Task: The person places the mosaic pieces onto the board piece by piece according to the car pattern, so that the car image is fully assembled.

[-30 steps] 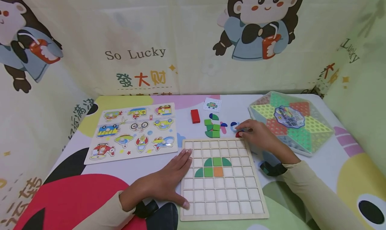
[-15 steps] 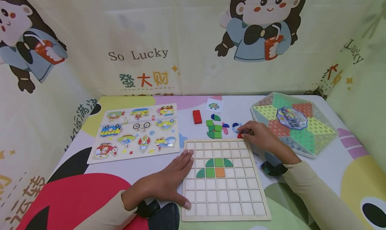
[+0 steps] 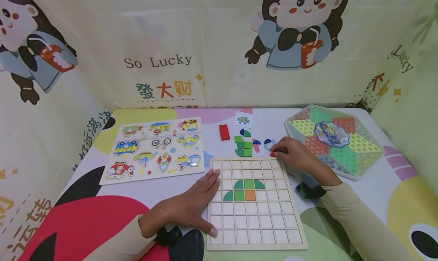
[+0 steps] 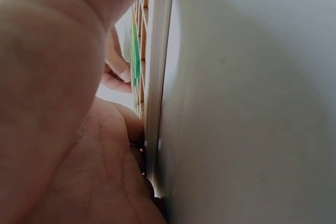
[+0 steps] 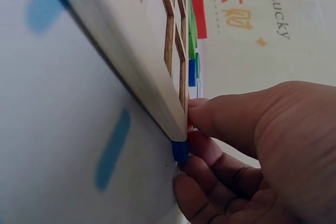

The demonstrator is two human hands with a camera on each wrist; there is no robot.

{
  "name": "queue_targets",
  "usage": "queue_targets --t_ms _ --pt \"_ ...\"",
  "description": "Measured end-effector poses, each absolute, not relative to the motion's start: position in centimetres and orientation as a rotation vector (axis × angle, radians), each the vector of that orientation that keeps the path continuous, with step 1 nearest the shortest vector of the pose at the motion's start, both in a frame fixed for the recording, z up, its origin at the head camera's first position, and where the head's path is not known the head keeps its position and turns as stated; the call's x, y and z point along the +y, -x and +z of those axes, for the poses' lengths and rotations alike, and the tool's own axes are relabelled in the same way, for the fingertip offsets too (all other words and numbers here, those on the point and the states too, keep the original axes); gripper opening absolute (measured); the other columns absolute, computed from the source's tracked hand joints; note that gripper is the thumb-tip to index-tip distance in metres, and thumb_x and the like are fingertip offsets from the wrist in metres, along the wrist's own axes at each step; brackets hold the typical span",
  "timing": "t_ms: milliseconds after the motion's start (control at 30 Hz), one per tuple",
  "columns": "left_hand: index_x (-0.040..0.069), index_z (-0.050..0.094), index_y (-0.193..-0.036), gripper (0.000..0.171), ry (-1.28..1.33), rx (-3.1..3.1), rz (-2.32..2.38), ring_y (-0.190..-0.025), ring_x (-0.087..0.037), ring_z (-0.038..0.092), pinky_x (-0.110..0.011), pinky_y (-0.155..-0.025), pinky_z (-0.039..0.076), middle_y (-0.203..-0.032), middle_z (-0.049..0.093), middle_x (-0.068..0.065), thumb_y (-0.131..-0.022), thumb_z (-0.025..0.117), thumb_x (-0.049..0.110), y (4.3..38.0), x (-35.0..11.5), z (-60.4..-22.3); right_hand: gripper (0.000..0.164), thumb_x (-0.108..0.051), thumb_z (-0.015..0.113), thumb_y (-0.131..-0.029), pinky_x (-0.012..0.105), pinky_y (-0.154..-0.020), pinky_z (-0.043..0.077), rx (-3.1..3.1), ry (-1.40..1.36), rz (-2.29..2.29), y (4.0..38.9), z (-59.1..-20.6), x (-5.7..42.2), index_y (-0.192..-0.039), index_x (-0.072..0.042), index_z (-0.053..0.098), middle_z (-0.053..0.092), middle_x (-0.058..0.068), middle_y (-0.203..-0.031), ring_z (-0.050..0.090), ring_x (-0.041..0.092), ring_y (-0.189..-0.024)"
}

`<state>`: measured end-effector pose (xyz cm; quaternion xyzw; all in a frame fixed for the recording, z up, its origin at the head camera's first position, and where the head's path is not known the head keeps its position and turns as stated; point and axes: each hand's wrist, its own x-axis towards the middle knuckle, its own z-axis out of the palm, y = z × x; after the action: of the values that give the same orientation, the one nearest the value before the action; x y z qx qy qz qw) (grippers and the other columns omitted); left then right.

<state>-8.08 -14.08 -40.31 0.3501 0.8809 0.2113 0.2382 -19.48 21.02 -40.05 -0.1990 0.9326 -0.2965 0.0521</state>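
My left hand (image 3: pixel 191 202) rests along the left edge of a wooden grid board (image 3: pixel 236 215), fingers straight and thumb spread at its lower corner. In the left wrist view the palm lies against the board's side. Green tiles (image 3: pixel 248 183) and an orange tile (image 3: pixel 250 195) sit in the board's cells. Beyond the board's top right corner, my right hand (image 3: pixel 295 154) pinches a small red tile (image 3: pixel 272 154) between thumb and fingers. The fingers partly hide it. Close beside them in the right wrist view is a blue piece (image 5: pixel 180 150).
Loose green tiles (image 3: pixel 247 145) and a blue-and-green piece (image 3: pixel 245 132) lie behind the board, near a red block (image 3: pixel 224 132) and a pattern card (image 3: pixel 243 119). A vehicle puzzle (image 3: pixel 154 150) lies left. A hexagonal game box (image 3: pixel 333 139) stands at the right.
The head view shifts slightly. My right fingers draw in around the red tile and move slightly right along the board's top edge. My left hand stays on the board.
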Motion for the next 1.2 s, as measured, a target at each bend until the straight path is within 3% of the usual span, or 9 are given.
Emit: queue_targets --t_ms 167,433,700,967,1200 --pt "0.008 0.006 -0.157 0.127 -0.959 2.416 0.573 -0.145 -0.019 -0.018 -0.048 -0.116 0.003 -0.162 -0.014 0.0 -0.068 0.072 0.069 8.1 -14.1 -40.3 0.011 -0.004 0.066 -0.092 0.037 -0.072 0.045 2.847 0.602 -0.876 19.4 -39.9 21.1 -0.1 -0.005 0.073 0.059 0.007 -0.097 0.05 0.022 -0.083" --pt "0.008 0.006 -0.157 0.126 -0.946 2.411 0.577 -0.145 -0.018 -0.018 -0.048 -0.116 0.003 -0.162 -0.013 0.0 -0.068 0.073 0.068 8.1 -14.0 -40.2 0.01 -0.002 0.068 -0.09 0.037 -0.072 0.05 2.86 0.621 -0.901 19.7 -39.4 21.1 -0.096 -0.007 0.073 0.065 0.003 -0.093 0.057 0.019 -0.081" --pt "0.007 0.007 -0.157 0.126 -0.953 2.417 0.572 -0.146 -0.02 -0.017 -0.049 -0.116 0.005 -0.162 -0.012 -0.001 -0.068 0.073 0.068 8.0 -14.0 -40.1 0.019 0.003 0.065 -0.091 0.03 -0.066 0.05 2.951 0.692 -0.981 19.7 -39.0 20.9 -0.108 0.002 0.072 0.062 0.008 -0.094 0.056 0.021 -0.079" --pt "0.007 0.007 -0.157 0.126 -0.95 2.41 0.583 -0.145 -0.019 -0.018 -0.048 -0.116 0.004 -0.162 -0.012 -0.001 -0.069 0.074 0.067 8.0 -14.0 -40.0 0.017 -0.003 0.065 -0.093 0.031 -0.067 0.049 2.925 0.617 -0.984 19.3 -38.9 20.6 -0.108 -0.001 0.071 0.067 0.009 -0.097 0.055 0.021 -0.078" --pt "0.008 0.005 -0.157 0.127 -0.956 2.413 0.583 -0.145 -0.019 -0.018 -0.048 -0.116 0.005 -0.162 -0.013 0.0 -0.069 0.073 0.068 8.1 -14.0 -40.2 0.025 -0.005 0.063 -0.094 0.031 -0.069 0.052 2.866 0.594 -1.032 18.9 -38.9 20.3 -0.119 -0.003 0.068 0.067 0.009 -0.103 0.059 0.021 -0.08"
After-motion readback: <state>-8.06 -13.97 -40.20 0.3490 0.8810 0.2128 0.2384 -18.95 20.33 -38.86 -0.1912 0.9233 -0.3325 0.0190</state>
